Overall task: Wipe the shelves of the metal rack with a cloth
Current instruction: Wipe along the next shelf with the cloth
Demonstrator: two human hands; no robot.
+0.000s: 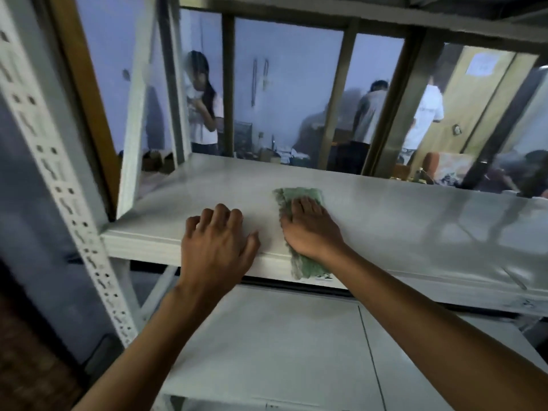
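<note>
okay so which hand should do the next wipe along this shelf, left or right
Right. The right hand already lies flat on the green cloth on the shelf, with unwiped surface stretching to its right. The left hand has no cloth and only rests at the shelf's front edge, likely bracing.

Green cloth (299, 197), white shelf (385, 209)

Both bare forearms reach up and forward to the white shelf (385, 209). The left hand (218, 244) rests palm down at the shelf's front edge, its fingers curled so the knuckles rise and the thumb spread out toward the right. The right hand (311, 229), just beside it farther along the shelf, lies flat with fingers extended and together, pressing down on the green cloth (299, 194), wrist over the front edge.
</note>
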